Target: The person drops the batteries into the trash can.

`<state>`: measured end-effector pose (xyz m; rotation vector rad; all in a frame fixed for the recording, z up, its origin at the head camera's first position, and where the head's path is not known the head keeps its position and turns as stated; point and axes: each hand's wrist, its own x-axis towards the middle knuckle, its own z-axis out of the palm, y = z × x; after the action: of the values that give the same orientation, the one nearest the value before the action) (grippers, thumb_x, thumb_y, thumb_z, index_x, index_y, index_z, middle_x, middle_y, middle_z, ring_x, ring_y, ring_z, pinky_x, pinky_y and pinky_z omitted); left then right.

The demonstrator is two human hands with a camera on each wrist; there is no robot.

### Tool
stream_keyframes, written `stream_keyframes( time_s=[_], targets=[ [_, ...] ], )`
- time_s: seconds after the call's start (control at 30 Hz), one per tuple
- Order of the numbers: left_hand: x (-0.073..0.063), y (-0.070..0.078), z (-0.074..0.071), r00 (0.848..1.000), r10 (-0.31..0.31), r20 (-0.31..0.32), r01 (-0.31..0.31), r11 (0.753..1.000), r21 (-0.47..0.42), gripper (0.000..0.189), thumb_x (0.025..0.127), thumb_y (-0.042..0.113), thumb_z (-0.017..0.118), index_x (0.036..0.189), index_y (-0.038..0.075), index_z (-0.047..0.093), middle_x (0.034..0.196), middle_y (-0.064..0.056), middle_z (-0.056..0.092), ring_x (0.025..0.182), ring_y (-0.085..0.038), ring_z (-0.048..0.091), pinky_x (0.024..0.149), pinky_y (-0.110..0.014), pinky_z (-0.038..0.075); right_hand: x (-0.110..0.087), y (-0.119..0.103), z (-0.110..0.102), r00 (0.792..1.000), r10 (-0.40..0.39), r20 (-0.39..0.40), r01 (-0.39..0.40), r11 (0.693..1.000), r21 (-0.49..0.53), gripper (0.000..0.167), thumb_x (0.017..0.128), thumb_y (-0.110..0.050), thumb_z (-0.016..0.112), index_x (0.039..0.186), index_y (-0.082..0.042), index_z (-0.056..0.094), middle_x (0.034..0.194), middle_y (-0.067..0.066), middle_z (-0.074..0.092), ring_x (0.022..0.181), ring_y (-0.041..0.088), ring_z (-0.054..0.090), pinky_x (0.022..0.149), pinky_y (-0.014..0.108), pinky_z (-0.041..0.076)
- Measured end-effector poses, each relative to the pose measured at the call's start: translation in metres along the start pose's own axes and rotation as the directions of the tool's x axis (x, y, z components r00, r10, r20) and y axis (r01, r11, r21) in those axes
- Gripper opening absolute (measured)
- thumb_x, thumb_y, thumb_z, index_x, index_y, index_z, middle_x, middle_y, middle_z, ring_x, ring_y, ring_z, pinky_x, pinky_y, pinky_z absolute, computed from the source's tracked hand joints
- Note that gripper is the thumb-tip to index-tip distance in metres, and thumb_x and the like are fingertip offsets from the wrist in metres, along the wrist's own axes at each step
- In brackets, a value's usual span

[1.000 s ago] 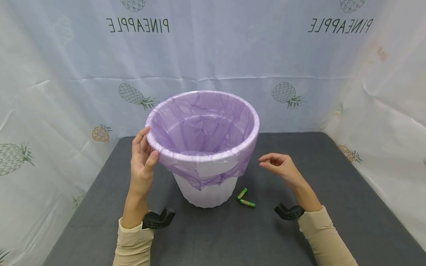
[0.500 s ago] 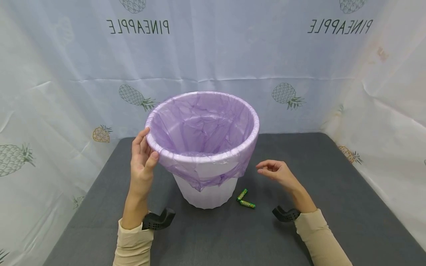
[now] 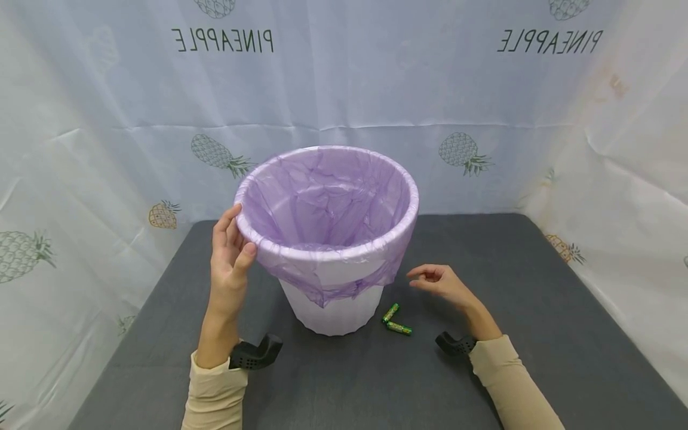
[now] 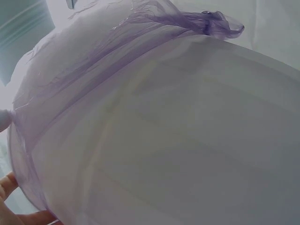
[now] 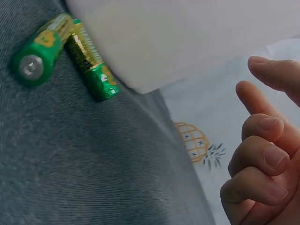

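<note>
A white trash can (image 3: 335, 313), lined with a purple plastic bag (image 3: 333, 209), stands upright on the dark tabletop. The bag is folded over the rim and hangs down outside. My left hand (image 3: 228, 269) touches the rim's left side from outside with fingertips and thumb; in the left wrist view only bits of its fingers (image 4: 33, 218) show beside the can. Two green and gold batteries (image 3: 399, 328) (image 5: 91, 63) lie close together at the foot of the can. My right hand (image 3: 442, 282) hovers above and to the right of them, holding nothing, index finger and thumb apart, other fingers curled.
The dark cloth-covered table (image 3: 537, 334) extends around the can. Behind it hangs a pale curtain (image 3: 376, 77) printed with pineapples, and similar sheets close off both sides. A black wrist camera (image 3: 255, 352) sits on each wrist.
My right hand has come down and a little to the left, nearer the batteries. The left hand, trash can and batteries have stayed where they were.
</note>
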<state>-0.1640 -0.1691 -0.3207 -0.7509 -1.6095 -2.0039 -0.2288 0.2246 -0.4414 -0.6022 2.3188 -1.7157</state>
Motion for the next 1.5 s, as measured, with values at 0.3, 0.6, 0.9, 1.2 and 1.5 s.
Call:
stream_keyframes(
  time_s=[0.3,0.6,0.9,1.2,1.5],
  targets=[
    [0.001,0.000,0.000,1.000,0.007,0.002,-0.007,1.000,0.003,0.053,0.093,0.006,0.045,0.143,0.014,0.032,0.140,-0.002,0.045,0.116,-0.008,0.049,0.097,-0.017,0.041,0.004,0.007,0.006,0.996,0.029,0.083,-0.024,0.998,-0.057,0.032,0.088,-0.008,0.064,0.113,0.011,0.063,0.066,-0.015,0.050,0.054,-0.002,0.037,0.052,0.020,0.035],
    [0.001,0.000,0.001,1.000,0.017,0.005,-0.017,1.000,-0.005,0.053,0.093,0.006,0.046,0.143,0.013,0.032,0.140,-0.002,0.044,0.117,-0.008,0.049,0.097,-0.017,0.040,0.010,0.022,0.014,0.973,0.044,0.227,-0.025,0.996,-0.087,0.032,0.087,-0.007,0.066,0.114,0.012,0.063,0.064,-0.016,0.048,0.054,-0.003,0.035,0.051,0.017,0.032],
    [0.001,-0.001,0.001,1.000,0.014,0.014,-0.014,1.000,-0.002,0.053,0.093,0.004,0.044,0.143,0.013,0.031,0.139,-0.002,0.044,0.116,-0.007,0.049,0.097,-0.017,0.040,0.010,0.022,0.019,0.959,0.015,0.281,0.012,0.995,-0.095,0.034,0.087,-0.007,0.066,0.113,0.014,0.061,0.068,-0.013,0.049,0.055,-0.004,0.038,0.053,0.017,0.035],
    [0.001,0.000,0.001,1.000,0.008,0.005,-0.008,1.000,-0.001,0.053,0.092,0.005,0.044,0.143,0.013,0.032,0.139,-0.002,0.045,0.116,-0.007,0.049,0.097,-0.017,0.040,0.011,0.025,0.023,0.945,0.008,0.327,0.040,0.990,-0.138,0.034,0.085,-0.008,0.068,0.112,0.012,0.063,0.067,-0.006,0.044,0.054,-0.004,0.034,0.054,0.017,0.034],
    [0.001,0.000,0.000,1.000,0.011,0.007,-0.011,1.000,-0.001,0.053,0.093,0.005,0.045,0.143,0.013,0.031,0.140,-0.002,0.044,0.116,-0.007,0.049,0.097,-0.017,0.040,0.011,0.022,0.026,0.947,0.029,0.319,0.031,0.983,-0.180,0.028,0.085,-0.006,0.068,0.107,0.011,0.066,0.066,0.000,0.048,0.052,-0.004,0.033,0.054,0.016,0.034]
  ],
)
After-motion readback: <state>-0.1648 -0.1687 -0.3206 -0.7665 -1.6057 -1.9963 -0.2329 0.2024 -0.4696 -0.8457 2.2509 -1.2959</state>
